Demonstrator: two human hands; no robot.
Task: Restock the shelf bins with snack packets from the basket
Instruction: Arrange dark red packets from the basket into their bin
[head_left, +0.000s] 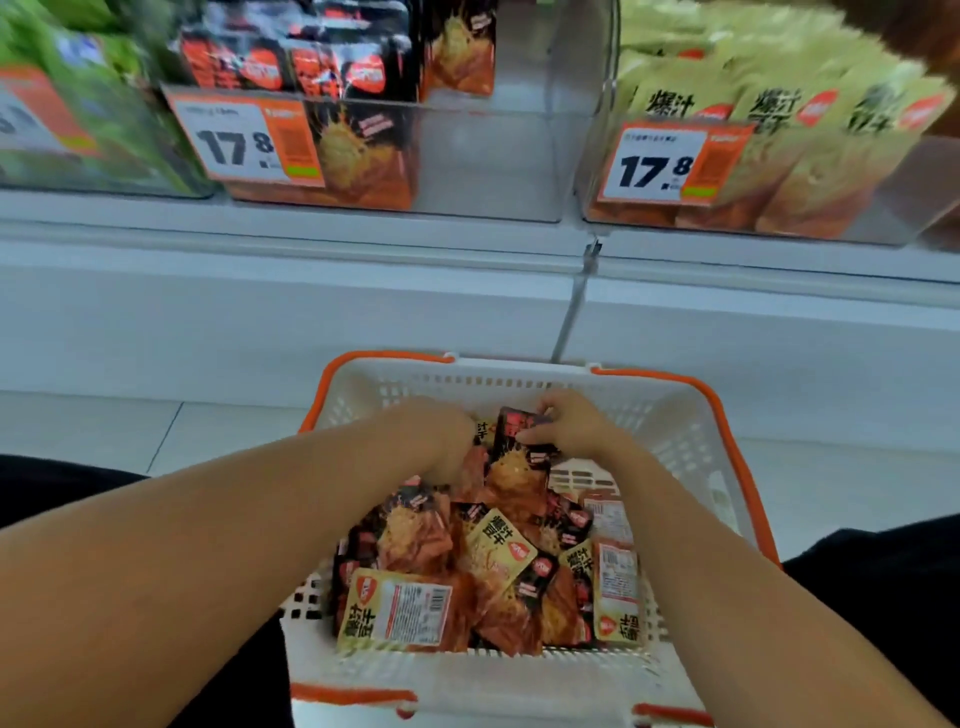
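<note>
1. Both of the person's hands are down in the white perforated plastic basket with orange handles (691, 415), which sits low in front of the white shelf unit (363, 312).
2. The right hand (571, 423) pinches the top edge of a black-and-orange foil snack packet (511, 457), thumb on its face and fingers curled behind.
3. The left hand (439, 436) is buried among the packets just beside it; its fingers are hidden, so their state cannot be told.
4. The remaining stock, a loose heap of black-orange and pale yellow packets (498, 551), lies across the basket floor, some face down.
5. Judgement: the step in hand is picking. It would be done well by gathering packets of one colour only, squared into a stack, before lifting.
6. The matching destination appears to be the clear plastic bin with black-orange packets (493, 156), whose right part shows room; the clear bin of pale yellow packets (779, 156) stands beside it on the right.
7. Each bin carries an orange-and-white price card (244, 140) reading 17.8.
8. Pale floor tiles (156, 431) run beside the basket.
</note>
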